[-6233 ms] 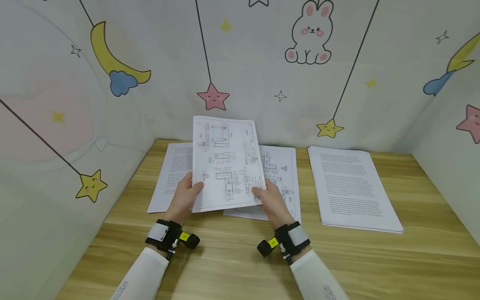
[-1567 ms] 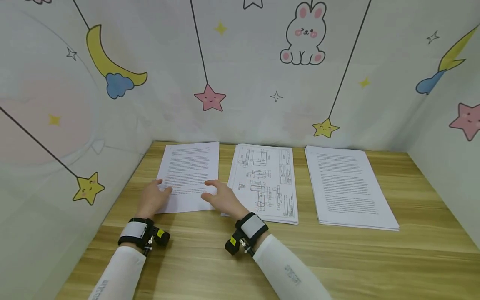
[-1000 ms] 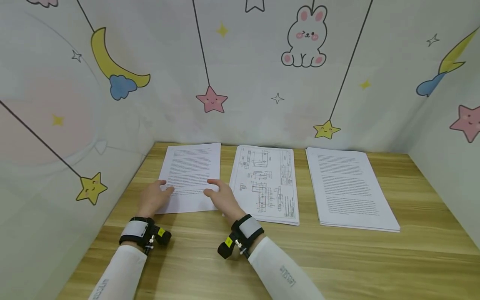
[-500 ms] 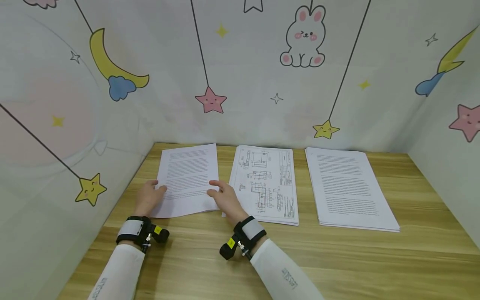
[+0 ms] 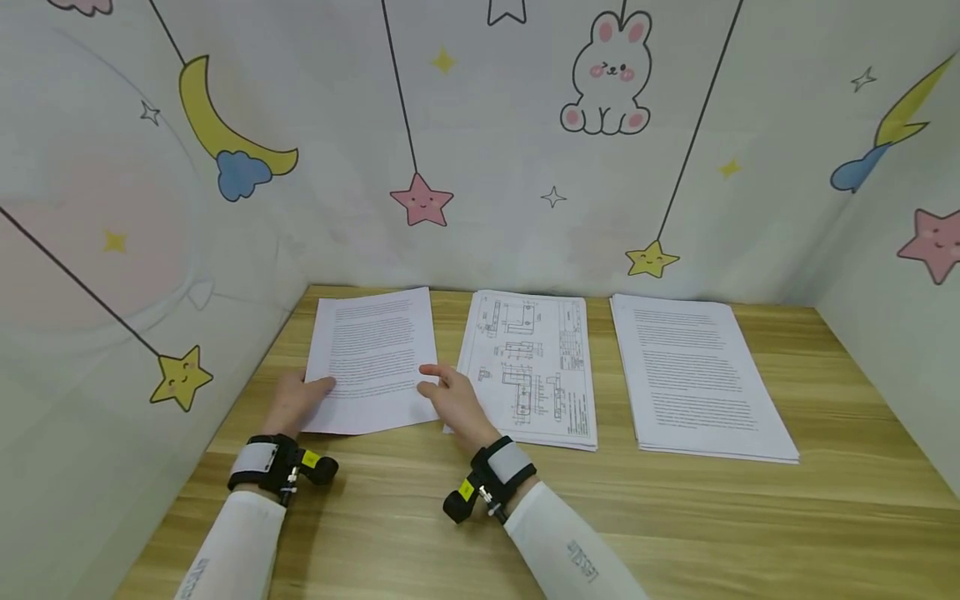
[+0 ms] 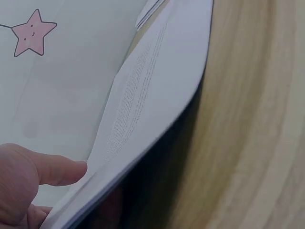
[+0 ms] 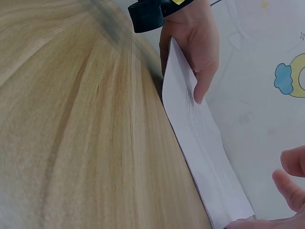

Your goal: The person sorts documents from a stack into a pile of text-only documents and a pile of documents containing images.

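Observation:
A stack of white pages printed with text (image 5: pixel 367 350) lies at the table's left, its left side raised and bowed off the wood. My left hand (image 5: pixel 291 402) grips its left edge, thumb (image 6: pixel 62 171) on top and fingers beneath, partly hidden by the paper. My right hand (image 5: pixel 459 404) is at the stack's right edge, index finger and thumb parted over the paper. In the right wrist view, the right hand's lower part touches the near corner of the pages (image 7: pixel 200 143). Partly under the right hand lies a stack of technical drawings (image 5: pixel 536 367).
A second stack of text pages (image 5: pixel 697 375) lies at the right on the wooden table (image 5: pixel 675 525). A white wall cloth (image 5: pixel 510 242) with cartoon stars and a rabbit stands behind and at both sides. Each wrist wears a black camera strap (image 5: pixel 258 462).
The sheet of drawings held earlier in both hands now lies on the middle stack. Both hands moved to the left text stack; the left hand has taken its edge and lifted it.

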`<control>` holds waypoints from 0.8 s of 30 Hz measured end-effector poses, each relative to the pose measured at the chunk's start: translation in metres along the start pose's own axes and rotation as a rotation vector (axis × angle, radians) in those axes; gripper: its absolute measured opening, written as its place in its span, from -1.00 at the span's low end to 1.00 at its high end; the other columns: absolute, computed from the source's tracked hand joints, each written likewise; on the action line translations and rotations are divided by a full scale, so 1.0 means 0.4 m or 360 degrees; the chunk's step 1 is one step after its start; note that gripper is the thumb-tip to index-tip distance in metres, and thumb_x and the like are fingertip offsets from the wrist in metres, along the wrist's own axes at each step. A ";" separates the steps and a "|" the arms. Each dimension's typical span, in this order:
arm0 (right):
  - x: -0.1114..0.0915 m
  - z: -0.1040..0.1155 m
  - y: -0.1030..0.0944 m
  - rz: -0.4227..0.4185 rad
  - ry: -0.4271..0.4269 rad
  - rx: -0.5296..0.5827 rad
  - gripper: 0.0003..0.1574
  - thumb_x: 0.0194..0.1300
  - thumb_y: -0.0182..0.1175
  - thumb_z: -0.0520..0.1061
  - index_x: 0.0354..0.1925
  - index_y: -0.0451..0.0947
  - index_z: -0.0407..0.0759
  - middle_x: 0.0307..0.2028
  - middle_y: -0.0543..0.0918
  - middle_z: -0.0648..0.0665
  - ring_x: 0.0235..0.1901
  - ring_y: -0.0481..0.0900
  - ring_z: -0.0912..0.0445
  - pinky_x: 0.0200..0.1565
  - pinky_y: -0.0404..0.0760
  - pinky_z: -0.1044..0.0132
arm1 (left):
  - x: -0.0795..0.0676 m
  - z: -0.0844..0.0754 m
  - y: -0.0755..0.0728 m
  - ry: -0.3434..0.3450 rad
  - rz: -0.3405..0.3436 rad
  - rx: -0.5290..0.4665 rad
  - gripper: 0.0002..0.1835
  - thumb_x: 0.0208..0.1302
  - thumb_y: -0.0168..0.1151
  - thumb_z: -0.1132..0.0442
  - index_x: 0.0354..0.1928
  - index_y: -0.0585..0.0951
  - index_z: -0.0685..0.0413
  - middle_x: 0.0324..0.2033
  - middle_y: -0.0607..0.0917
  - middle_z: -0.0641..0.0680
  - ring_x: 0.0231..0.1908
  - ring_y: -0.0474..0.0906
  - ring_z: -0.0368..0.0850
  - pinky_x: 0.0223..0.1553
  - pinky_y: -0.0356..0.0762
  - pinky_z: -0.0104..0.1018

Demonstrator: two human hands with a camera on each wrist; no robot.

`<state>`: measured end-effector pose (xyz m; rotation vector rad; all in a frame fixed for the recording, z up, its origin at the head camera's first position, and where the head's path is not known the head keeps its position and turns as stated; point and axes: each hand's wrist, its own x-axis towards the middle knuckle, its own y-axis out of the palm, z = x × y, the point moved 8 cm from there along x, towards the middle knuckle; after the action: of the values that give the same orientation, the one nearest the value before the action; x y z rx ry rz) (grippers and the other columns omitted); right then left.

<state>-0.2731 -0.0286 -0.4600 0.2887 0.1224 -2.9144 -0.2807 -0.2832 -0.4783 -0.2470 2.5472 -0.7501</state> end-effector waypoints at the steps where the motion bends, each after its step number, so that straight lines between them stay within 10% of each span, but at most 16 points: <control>1: 0.000 -0.002 0.000 0.0007 -0.0001 0.0006 -0.51 0.25 0.09 -0.08 0.16 0.47 -0.11 0.33 0.32 -0.16 0.30 0.23 -0.04 0.31 0.20 0.00 | 0.003 0.004 0.004 -0.0008 0.0017 -0.0010 -0.33 0.34 -0.06 0.04 0.35 0.15 0.35 0.21 0.38 0.39 0.10 0.36 0.19 0.15 0.32 0.12; 15: -0.006 -0.028 -0.039 -0.0013 0.0032 0.0091 -0.52 0.25 0.10 -0.08 0.14 0.48 -0.11 0.24 0.44 -0.20 0.26 0.34 -0.07 0.26 0.34 -0.03 | -0.005 0.013 0.021 0.0049 0.0157 -0.0153 -0.36 0.40 -0.17 0.21 0.43 -0.06 0.25 0.36 0.16 0.39 0.25 0.16 0.26 0.30 0.02 0.25; 24: -0.024 -0.016 -0.083 -0.0046 0.0061 0.0158 -0.36 0.26 0.10 -0.09 0.31 0.29 -0.07 0.27 0.37 -0.25 0.21 0.39 -0.04 0.21 0.42 0.03 | -0.037 -0.009 0.020 0.0068 0.0134 -0.0275 -0.39 0.43 -0.20 0.10 0.41 0.04 0.24 0.30 0.28 0.35 0.17 0.27 0.20 0.23 0.18 0.17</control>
<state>-0.2699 0.0065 -0.4624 0.3616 -0.0126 -2.9495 -0.2699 -0.2706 -0.4744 -0.1805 2.6474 -0.5091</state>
